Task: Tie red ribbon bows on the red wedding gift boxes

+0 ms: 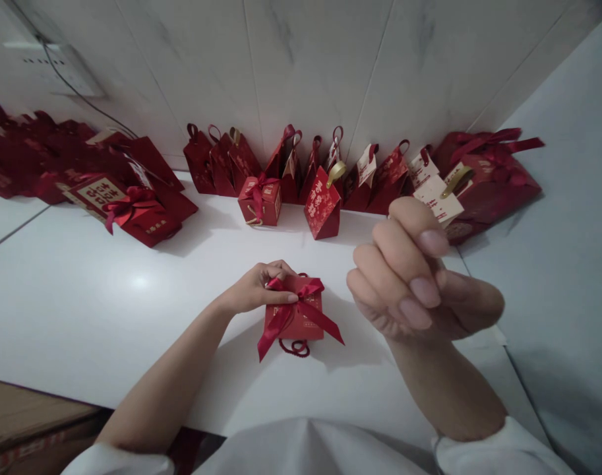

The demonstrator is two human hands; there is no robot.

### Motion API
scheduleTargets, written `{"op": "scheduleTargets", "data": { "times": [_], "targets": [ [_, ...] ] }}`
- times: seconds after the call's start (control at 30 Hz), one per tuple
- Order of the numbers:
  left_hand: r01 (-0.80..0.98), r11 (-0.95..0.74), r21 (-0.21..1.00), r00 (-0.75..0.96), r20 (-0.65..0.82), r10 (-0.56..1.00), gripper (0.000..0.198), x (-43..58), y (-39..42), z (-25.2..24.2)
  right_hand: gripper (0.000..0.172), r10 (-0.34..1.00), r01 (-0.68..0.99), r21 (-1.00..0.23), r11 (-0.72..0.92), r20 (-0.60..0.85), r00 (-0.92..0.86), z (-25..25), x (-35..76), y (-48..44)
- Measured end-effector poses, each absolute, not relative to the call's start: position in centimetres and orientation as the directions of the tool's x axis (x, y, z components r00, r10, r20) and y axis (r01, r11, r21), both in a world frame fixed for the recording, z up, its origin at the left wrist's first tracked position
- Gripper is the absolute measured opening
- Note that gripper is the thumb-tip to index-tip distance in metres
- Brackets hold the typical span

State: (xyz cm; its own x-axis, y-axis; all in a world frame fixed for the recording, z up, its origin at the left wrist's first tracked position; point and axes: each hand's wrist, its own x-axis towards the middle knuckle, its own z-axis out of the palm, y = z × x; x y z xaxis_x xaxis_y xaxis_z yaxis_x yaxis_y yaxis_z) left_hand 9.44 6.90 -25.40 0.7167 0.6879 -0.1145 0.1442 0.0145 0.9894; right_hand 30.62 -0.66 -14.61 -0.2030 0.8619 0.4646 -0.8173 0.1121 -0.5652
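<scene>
The white table (132, 330) stood against a marbled wall (320, 53). A heap of red gift bags (24, 152) occupied its far left, a large red gift box (508, 191) its far right, and a row of peaked favour boxes (278, 165) stood between them along the wall. The right hand (419, 270) was raised near the camera, to the right of the work, its fingers curled together towards the palm; nothing was seen in it, though the inside of the curl was hidden. The left hand (275, 290) was clamped on a ribbon-tied favour box (298, 323), thumb on top and fingers at its far left edge. That box lay on the table in front of the wearer. Its red ribbon bow (313, 313) was already formed, both tails spread towards the wearer, and a twisted cord handle (301, 355) looped out below. The step in hand was judged to be dressing the bow; the next move appeared to call for the right hand at the loose tails while the left steadied the box.
</scene>
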Motion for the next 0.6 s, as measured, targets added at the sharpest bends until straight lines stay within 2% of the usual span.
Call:
{"op": "scheduleTargets", "data": {
  "times": [0.2,0.33,0.43,0.5,0.6],
  "targets": [
    [0.127,-0.017,0.992,0.713,-0.079,0.697,0.042,9.6,6.9,-25.1,0.03,0.852,-0.776,-0.603,0.185,0.491,-0.178,-15.1,30.4,-0.5],
    [0.109,-0.089,0.99,0.648,-0.003,0.761,0.041,9.9,6.8,-25.5,0.028,0.851,-0.694,-0.658,0.292,0.51,-0.126,-15.3,30.5,-0.5],
    [0.124,-0.169,0.978,0.529,0.079,0.845,0.043,10.4,6.6,-26.2,0.027,0.828,-0.622,-0.678,0.391,0.555,-0.085,-15.2,30.5,-0.4],
    [0.163,-0.219,0.962,0.388,0.142,0.91,0.044,10.8,6.4,-26.8,0.03,0.783,-0.588,-0.66,0.467,0.618,-0.072,-15.0,30.6,-0.4],
    [0.212,-0.247,0.946,0.177,0.211,0.961,0.036,11.5,6.1,-27.3,0.031,0.745,-0.537,-0.653,0.534,0.663,-0.065,-14.5,30.8,-0.6]
  ]
}}
